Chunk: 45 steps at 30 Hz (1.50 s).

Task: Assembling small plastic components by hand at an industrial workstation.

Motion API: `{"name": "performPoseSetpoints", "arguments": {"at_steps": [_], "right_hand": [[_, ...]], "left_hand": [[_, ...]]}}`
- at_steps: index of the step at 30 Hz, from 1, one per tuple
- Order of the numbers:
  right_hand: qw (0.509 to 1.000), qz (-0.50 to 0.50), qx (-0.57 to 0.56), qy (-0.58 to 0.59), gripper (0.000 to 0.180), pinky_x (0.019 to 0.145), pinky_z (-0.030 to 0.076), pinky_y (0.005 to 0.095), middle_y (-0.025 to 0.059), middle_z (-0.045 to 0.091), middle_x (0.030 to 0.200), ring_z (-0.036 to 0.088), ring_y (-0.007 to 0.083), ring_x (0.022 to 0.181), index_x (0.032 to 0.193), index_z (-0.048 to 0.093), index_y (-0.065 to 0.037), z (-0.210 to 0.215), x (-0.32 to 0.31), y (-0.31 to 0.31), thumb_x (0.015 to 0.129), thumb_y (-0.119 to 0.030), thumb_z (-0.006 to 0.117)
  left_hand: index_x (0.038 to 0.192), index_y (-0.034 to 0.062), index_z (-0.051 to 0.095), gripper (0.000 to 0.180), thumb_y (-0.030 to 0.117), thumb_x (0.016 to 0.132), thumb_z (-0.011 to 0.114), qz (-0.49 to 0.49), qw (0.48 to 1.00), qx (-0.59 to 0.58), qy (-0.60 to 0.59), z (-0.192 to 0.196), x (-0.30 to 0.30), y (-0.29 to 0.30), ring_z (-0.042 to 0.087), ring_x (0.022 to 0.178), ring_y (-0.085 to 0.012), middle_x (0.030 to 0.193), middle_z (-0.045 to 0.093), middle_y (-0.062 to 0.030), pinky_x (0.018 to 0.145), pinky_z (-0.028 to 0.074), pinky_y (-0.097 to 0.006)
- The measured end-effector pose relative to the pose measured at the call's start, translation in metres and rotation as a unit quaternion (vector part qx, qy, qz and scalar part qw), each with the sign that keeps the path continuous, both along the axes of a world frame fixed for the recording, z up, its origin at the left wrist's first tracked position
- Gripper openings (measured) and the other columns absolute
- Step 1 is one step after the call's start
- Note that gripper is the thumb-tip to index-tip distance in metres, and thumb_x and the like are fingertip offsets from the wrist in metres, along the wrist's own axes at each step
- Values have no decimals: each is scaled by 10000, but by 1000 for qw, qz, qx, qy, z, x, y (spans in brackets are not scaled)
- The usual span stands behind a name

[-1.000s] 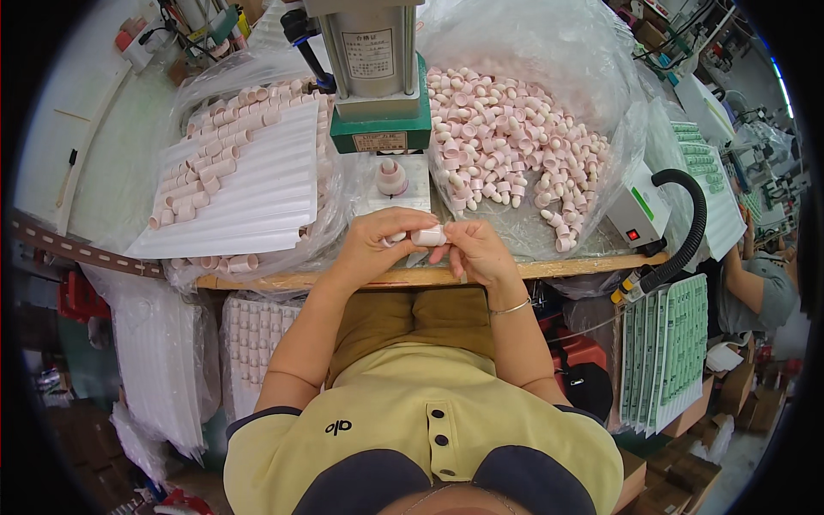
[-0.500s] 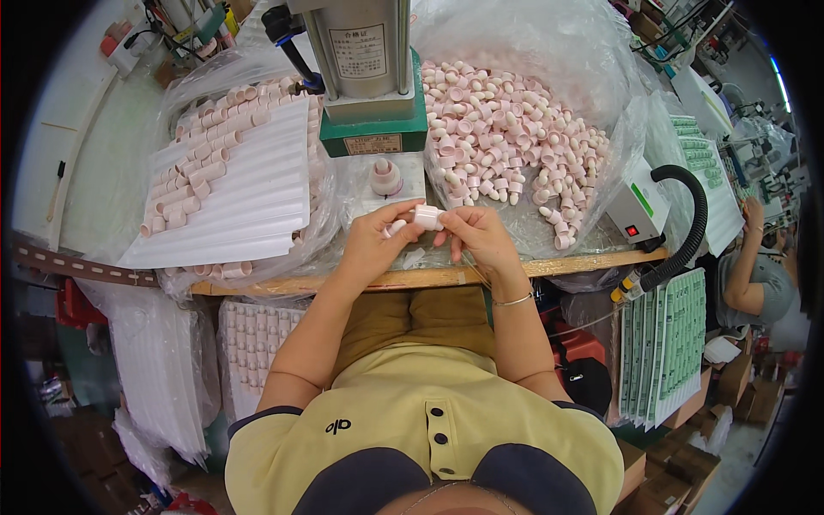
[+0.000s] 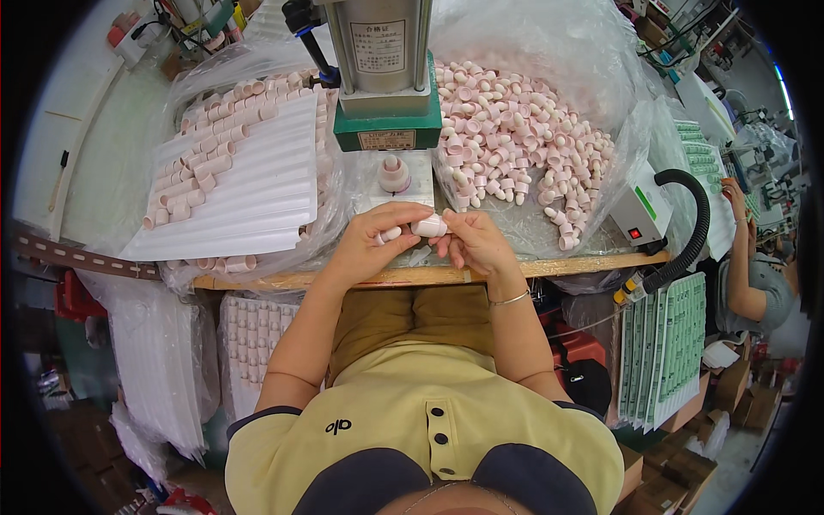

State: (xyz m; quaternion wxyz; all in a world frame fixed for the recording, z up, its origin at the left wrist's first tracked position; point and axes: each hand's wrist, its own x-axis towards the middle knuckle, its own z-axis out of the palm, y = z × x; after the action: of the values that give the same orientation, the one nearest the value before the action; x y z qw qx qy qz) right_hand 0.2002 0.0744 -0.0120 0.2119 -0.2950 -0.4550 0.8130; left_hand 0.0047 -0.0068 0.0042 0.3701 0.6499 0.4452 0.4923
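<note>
In front of the press, my left hand (image 3: 365,247) grips one end of a glossy pale pink cap (image 3: 430,226) between thumb and fingertips. A second small pale piece (image 3: 389,234) is tucked in the same hand, partly hidden by the fingers. My right hand (image 3: 481,244) pinches the cap's other end, its lower fingers curled under. Just beyond my hands a pale pink holder with a rounded tip (image 3: 394,175) stands upright on the metal base of the green press (image 3: 386,129).
Pale pink rounded-tip pieces (image 3: 524,137) are heaped on plastic film at right. Pink cylinders (image 3: 183,184) lie on a white ridged foam sheet (image 3: 266,184) at left. A white box (image 3: 639,206) with a black hose (image 3: 699,215) stands right; beyond it, another person's arm (image 3: 745,266) reaches forward.
The pink cap has tipped, its right end lower, and my hands have shifted slightly around it. The surroundings sit a little to the right in view. The other person's arm has moved.
</note>
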Motion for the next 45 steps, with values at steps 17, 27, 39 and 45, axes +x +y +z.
{"name": "performPoseSetpoints", "arguments": {"at_steps": [17, 27, 39, 45], "right_hand": [[997, -18, 59, -44, 362, 357, 365, 165, 96, 630, 619, 498, 74, 377, 803, 646, 57, 8, 3, 3, 928, -269, 551], [990, -14, 123, -70, 324, 384, 379, 173, 71, 642, 633, 508, 63, 401, 805, 659, 17, 14, -7, -5, 909, -281, 584], [977, -60, 183, -95, 273, 416, 428, 190, 50, 651, 691, 537, 61, 450, 924, 662, 45, 23, -7, -6, 889, -221, 615], [868, -172, 422, -195, 289, 459, 442, 232, 67, 637, 691, 562, 89, 502, 918, 658, 36, 25, -36, 32, 750, -193, 718]], "left_hand": [[1086, 27, 641, 347, -21, 747, 698, 64, 992, -73, -78, 0, 12, 1, 554, 755, -69, 1020, 640, -47, 703, 460, -203], [1138, 37, 628, 331, 23, 810, 668, 123, 975, -124, -134, -4, 16, -11, 594, 816, -97, 1002, 652, -70, 702, 484, -227], [1105, 25, 634, 364, 108, 763, 729, 155, 979, -131, 15, 7, 23, -2, 597, 823, -106, 930, 660, -66, 736, 472, -251], [1000, 6, 634, 300, 121, 744, 741, 394, 888, 134, 193, -12, -9, 60, 615, 853, -191, 914, 647, -90, 730, 462, -289]]}}
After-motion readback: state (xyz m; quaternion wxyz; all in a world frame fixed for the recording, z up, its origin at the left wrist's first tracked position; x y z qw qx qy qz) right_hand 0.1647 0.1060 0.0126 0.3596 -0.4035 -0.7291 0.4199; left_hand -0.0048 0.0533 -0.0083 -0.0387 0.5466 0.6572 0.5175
